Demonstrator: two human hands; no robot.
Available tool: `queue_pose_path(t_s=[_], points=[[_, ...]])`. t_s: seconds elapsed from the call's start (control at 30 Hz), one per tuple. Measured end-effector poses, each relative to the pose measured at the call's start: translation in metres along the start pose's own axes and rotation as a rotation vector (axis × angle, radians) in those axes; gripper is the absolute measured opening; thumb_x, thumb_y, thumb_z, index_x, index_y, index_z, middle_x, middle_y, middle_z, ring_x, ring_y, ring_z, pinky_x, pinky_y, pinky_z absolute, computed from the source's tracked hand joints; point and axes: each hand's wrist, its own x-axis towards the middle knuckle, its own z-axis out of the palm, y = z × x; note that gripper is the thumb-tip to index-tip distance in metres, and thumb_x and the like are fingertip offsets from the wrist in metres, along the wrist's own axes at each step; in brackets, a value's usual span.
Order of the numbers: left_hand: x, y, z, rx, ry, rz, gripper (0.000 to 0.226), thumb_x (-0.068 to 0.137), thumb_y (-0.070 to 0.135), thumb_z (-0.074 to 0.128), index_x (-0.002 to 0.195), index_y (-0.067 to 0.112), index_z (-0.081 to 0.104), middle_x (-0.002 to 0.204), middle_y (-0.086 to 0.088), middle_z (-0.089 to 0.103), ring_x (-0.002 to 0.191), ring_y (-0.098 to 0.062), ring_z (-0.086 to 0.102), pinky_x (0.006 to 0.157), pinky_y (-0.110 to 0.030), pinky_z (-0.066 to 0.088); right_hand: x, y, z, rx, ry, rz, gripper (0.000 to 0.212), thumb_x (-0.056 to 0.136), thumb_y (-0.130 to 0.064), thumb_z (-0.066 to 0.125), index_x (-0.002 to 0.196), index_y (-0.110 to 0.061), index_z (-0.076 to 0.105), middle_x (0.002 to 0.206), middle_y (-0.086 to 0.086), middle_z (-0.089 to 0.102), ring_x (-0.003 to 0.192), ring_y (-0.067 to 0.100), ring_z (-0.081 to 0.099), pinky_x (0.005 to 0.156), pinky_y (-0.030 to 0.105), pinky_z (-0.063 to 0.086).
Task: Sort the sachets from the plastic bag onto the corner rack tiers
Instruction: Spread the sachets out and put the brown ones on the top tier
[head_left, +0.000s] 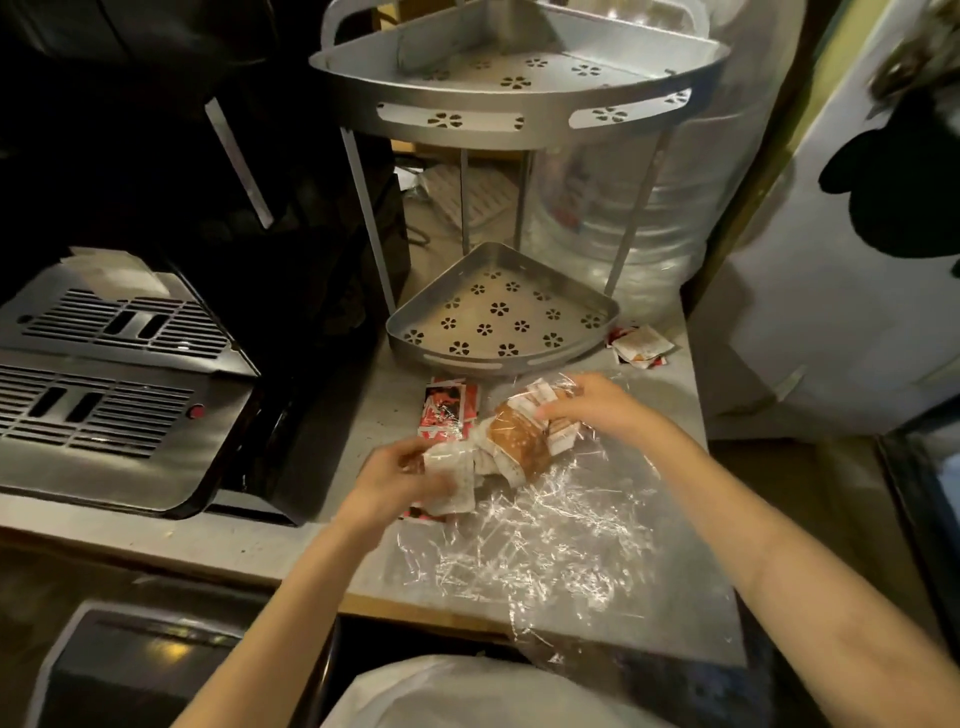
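A clear crinkled plastic bag (545, 540) lies spread on the grey counter. At its far end sits a bunch of brown and white sachets (519, 441). My left hand (400, 478) grips white sachets at the bunch's near left side. My right hand (592, 405) grips the bunch's far right side, fingers curled over white sachets. Red sachets (449, 408) lie on the counter just left of the bunch. The silver corner rack has a lower tier (498, 317) and an upper tier (519, 73), both with flower-shaped holes and nothing on them.
A few white and red sachets (641, 345) lie right of the lower tier. A black machine with metal drip grates (104, 374) fills the left. A large clear water jug (639, 208) stands behind the rack. The counter's front edge (415, 608) is near me.
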Motion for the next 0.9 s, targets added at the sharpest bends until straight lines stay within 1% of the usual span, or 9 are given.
queue_pose_path(t_s=[0.1,0.2,0.23,0.3,0.4,0.53,0.67,0.77,0.9], points=[[0.017,0.009,0.000,-0.202,0.004,-0.054,0.044,0.066,0.011,0.076,0.106,0.004,0.058,0.098,-0.014,0.069,0.080,-0.027,0.069,0.070,-0.037,0.058,-0.006,0.010,-0.009,0.280,0.008,0.163,0.055,0.063,-0.029,0.081,0.107,-0.012,0.054,0.099,0.005,0.067,0.095,0.022,0.063,0.086,0.040,0.052],[0.028,0.023,0.010,-0.585,0.007,-0.137,0.012,0.075,0.008,0.066,0.085,0.003,0.063,0.082,-0.011,0.072,0.070,-0.020,0.068,0.066,-0.031,0.056,-0.014,0.014,-0.018,0.601,-0.043,0.236,0.026,0.074,-0.017,0.071,0.097,-0.011,0.059,0.089,0.005,0.068,0.085,0.020,0.062,0.076,0.031,0.050],[0.030,0.027,0.014,-0.696,-0.021,-0.172,0.003,0.081,0.007,0.060,0.080,0.005,0.062,0.072,-0.007,0.072,0.064,-0.017,0.068,0.063,-0.029,0.056,-0.018,0.016,-0.020,0.680,-0.060,0.256,0.027,0.072,-0.016,0.070,0.097,-0.009,0.060,0.087,0.006,0.068,0.084,0.020,0.062,0.075,0.030,0.049],[0.036,0.035,0.022,-0.832,-0.111,-0.213,0.008,0.080,0.011,0.059,0.086,0.006,0.062,0.069,-0.006,0.071,0.066,-0.019,0.067,0.073,-0.034,0.055,-0.024,0.019,-0.022,0.769,-0.098,0.251,0.034,0.066,-0.018,0.069,0.097,-0.008,0.061,0.086,0.008,0.070,0.084,0.022,0.063,0.079,0.032,0.050],[0.045,0.038,0.029,-0.830,-0.163,-0.257,0.032,0.075,0.023,0.065,0.103,0.007,0.062,0.089,-0.011,0.069,0.080,-0.025,0.065,0.077,-0.046,0.051,-0.033,0.021,-0.025,0.796,-0.131,0.255,0.010,0.083,-0.012,0.058,0.092,-0.009,0.058,0.070,0.006,0.073,0.072,0.021,0.068,0.076,0.037,0.052],[0.050,0.047,0.033,-0.702,-0.266,-0.278,0.060,0.063,0.021,0.079,0.117,0.005,0.058,0.108,-0.017,0.064,0.089,-0.031,0.066,0.081,-0.055,0.052,-0.041,0.017,-0.026,0.799,-0.174,0.272,0.011,0.092,-0.008,0.046,0.095,-0.007,0.057,0.071,0.009,0.074,0.066,0.021,0.072,0.059,0.034,0.059],[0.049,0.069,0.036,-0.560,-0.275,-0.256,0.019,0.075,0.006,0.066,0.093,0.002,0.061,0.076,-0.010,0.070,0.060,-0.019,0.068,0.047,-0.030,0.056,-0.046,0.005,-0.036,0.738,-0.126,0.236,0.044,0.065,-0.013,0.073,0.108,-0.007,0.061,0.112,0.016,0.066,0.107,0.031,0.061,0.100,0.045,0.045],[0.041,0.098,0.033,-0.531,-0.311,-0.194,0.012,0.078,0.000,0.061,0.090,0.002,0.059,0.063,-0.009,0.070,0.048,-0.017,0.066,0.037,-0.024,0.051,-0.054,-0.013,-0.052,0.756,-0.062,0.134,0.043,0.055,-0.009,0.073,0.097,-0.011,0.064,0.104,0.012,0.066,0.101,0.028,0.061,0.101,0.043,0.043],[0.026,0.144,0.025,-0.544,-0.373,-0.068,0.016,0.068,0.001,0.063,0.083,0.001,0.062,0.069,-0.011,0.071,0.056,-0.019,0.069,0.047,-0.026,0.057,-0.073,-0.050,-0.080,0.720,-0.009,-0.053,0.036,0.061,-0.002,0.069,0.095,-0.012,0.065,0.088,0.007,0.072,0.086,0.023,0.066,0.091,0.042,0.048]])
